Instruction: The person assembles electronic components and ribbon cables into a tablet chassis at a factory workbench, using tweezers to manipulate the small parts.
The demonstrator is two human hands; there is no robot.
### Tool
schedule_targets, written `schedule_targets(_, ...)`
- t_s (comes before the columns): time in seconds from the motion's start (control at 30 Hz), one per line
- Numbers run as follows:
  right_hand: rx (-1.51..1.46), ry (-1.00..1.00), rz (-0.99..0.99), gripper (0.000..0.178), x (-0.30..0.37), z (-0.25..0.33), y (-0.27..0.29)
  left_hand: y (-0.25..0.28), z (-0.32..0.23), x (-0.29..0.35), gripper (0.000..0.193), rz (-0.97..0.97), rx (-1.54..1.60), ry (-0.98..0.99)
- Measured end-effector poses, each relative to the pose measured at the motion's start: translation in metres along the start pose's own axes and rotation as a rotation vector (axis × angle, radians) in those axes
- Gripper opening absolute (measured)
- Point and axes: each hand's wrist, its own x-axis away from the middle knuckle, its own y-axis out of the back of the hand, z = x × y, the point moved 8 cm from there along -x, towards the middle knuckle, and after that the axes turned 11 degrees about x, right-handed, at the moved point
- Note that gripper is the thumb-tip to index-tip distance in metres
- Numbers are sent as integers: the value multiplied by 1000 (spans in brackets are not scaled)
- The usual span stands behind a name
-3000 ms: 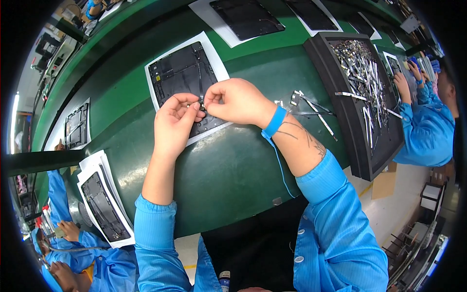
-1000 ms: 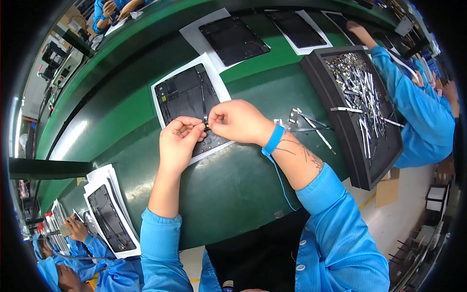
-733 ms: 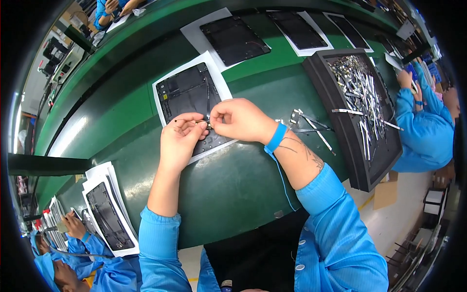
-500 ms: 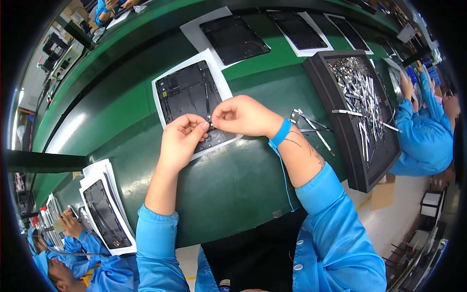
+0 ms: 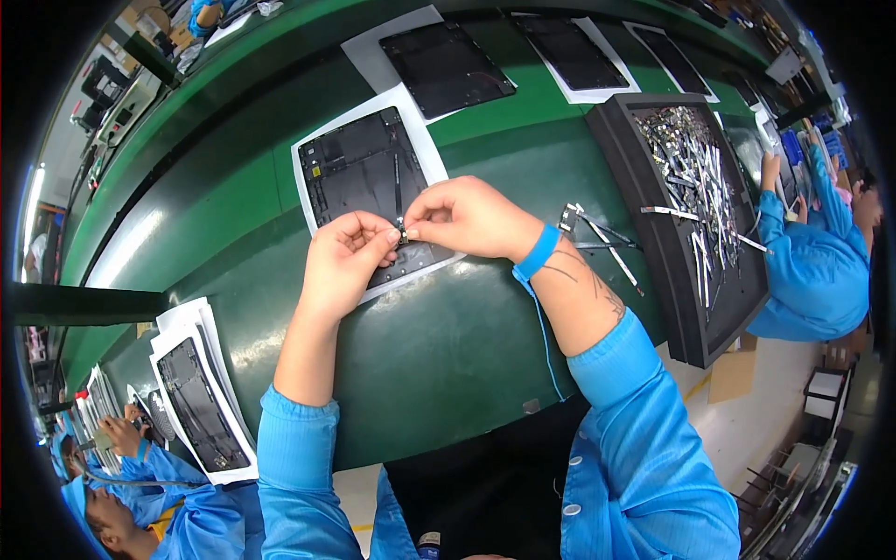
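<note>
A black tablet back housing (image 5: 350, 182) lies on white sheets in front of me. Along it runs a dark ribbon cable (image 5: 399, 182), whose lower end carries a small metallic connector piece (image 5: 402, 233). My left hand (image 5: 350, 259) is closed in a pinch on the left side of this end. From the right, my right hand (image 5: 471, 219) pinches the same end between thumb and forefinger. Fingertips hide part of the connector. Around my right wrist sits a blue wrist strap (image 5: 538, 254) with a thin cord hanging toward the table edge.
Several loose ribbon cables (image 5: 602, 243) lie right of my hand, beside a black foam tray (image 5: 644, 233) heaped with more. Other housings (image 5: 448, 70) lie on sheets along the far side; another housing (image 5: 198, 401) is at left. Co-workers in blue sit on both sides.
Both hands stay at the cable end, with fingers shifted slightly and my left hand a little further left. The co-worker's hands at the lower left have moved slightly.
</note>
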Motion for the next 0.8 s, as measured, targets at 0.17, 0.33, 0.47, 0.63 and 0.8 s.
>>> schedule_targets(0.17, -22, -16, -19, 14, 0, -3, -2, -1, 1, 0, 8, -16, -21, 3)
schedule_targets(0.33, 3, 4, -121, 17, -2, -1, -2, -6, 2, -1, 7, -49, -52, -21)
schedule_targets(0.47, -163, -64, -68, 18, -3, -1, -7, -7, 0, 1, 9, -61, -49, -43)
schedule_targets(0.63, 53, 88, -209, 9, -2, 16, -2, 12, -5, 1, 13, -163, 110, -159)
schedule_targets(0.8, 317, 238, -201, 11, 7, 34, -22, 20, 0, -3, 17, -157, 215, -195)
